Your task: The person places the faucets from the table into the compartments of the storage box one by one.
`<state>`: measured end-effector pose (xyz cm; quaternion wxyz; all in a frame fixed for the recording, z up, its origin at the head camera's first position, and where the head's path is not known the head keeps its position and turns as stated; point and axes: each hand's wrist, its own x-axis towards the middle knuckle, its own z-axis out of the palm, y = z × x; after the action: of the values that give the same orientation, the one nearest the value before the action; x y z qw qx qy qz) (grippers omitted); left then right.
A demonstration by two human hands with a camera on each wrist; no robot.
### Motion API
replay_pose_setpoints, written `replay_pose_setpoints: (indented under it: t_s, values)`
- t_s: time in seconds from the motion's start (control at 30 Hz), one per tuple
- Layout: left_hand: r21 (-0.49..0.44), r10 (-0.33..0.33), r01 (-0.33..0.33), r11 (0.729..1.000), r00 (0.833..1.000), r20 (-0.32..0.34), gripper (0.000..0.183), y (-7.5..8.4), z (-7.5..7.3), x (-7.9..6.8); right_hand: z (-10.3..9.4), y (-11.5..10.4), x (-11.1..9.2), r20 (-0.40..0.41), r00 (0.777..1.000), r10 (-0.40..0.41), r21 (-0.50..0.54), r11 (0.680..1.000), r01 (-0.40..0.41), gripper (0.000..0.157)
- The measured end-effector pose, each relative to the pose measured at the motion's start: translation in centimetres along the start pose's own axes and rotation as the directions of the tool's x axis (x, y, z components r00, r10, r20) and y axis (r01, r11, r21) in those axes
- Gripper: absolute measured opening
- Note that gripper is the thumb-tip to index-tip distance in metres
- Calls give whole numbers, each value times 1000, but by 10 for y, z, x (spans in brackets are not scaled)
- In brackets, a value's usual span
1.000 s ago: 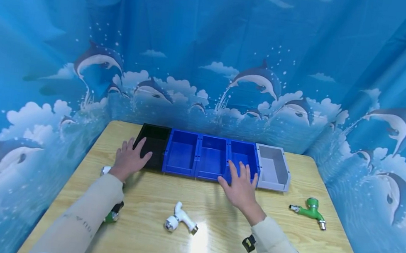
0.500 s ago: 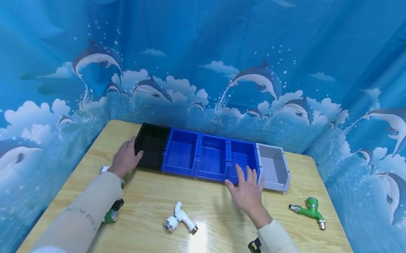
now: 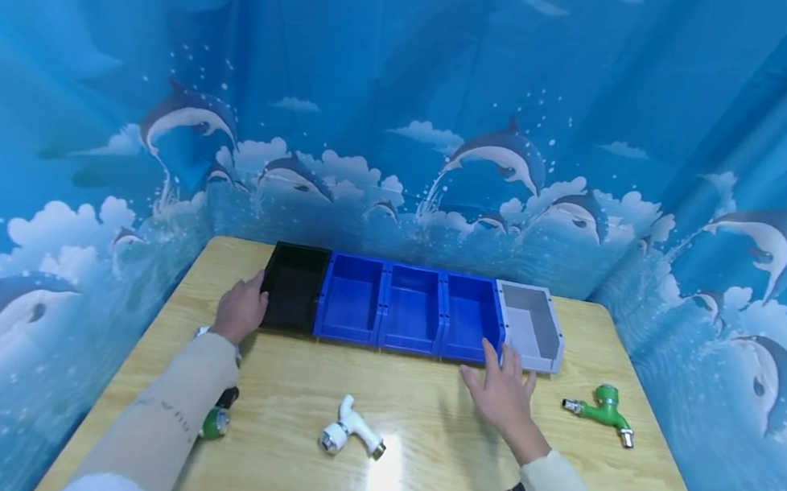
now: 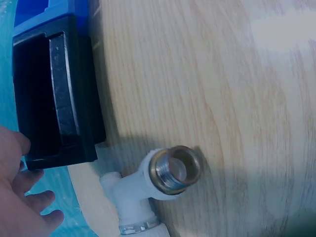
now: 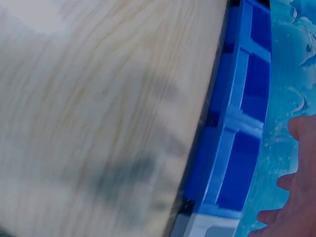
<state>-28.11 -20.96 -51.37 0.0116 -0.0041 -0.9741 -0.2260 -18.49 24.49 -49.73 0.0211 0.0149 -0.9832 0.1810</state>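
In the head view my left hand (image 3: 240, 309) is at the left side of the black bin (image 3: 293, 291). The left wrist view has its thumb right at the bin's rim and the other fingers spread along the outside. My right hand (image 3: 503, 396) hovers with spread, slightly bent fingers in front of the grey bin (image 3: 530, 326) and the rightmost blue bin (image 3: 475, 311), holding nothing. A white faucet (image 4: 133, 192) with a threaded brass end lies near my left wrist, mostly hidden by the arm in the head view.
Two more blue bins (image 3: 353, 298) complete the row along the table's back. Another white faucet (image 3: 352, 427) lies mid-table, a green faucet (image 3: 603, 414) at right. Part of a green faucet (image 3: 216, 422) shows beside my left forearm. A dolphin-printed curtain (image 3: 408, 117) surrounds the table (image 3: 280, 476).
My left hand has drawn back from over the black bin to its left side. The right hand has moved right and nearer, from over the rightmost blue bin to in front of the grey one.
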Motion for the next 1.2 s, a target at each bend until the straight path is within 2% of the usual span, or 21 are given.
replay_pose_setpoints:
  t_s: [0.33,0.53,0.8,0.97,1.2]
  values:
    - [22,62,-61,998,996,-59,54,-8,5,0,-1,24,-9,23,995,99,17,995,-100,72]
    - [36,51,-49,998,996,-70,52,-6,2,0,-3,36,-14,27,991,132,15,991,-133,77]
    - [41,-8,9,999,1000,-27,54,1,3,6,-6,55,-27,44,980,196,-14,981,-195,79]
    - [49,8,-7,999,1000,-18,56,1,2,5,-9,61,-32,56,975,217,-16,976,-216,78]
    - [35,12,-12,999,1000,13,69,2,1,5,-10,70,-39,94,964,247,-11,969,-247,80]
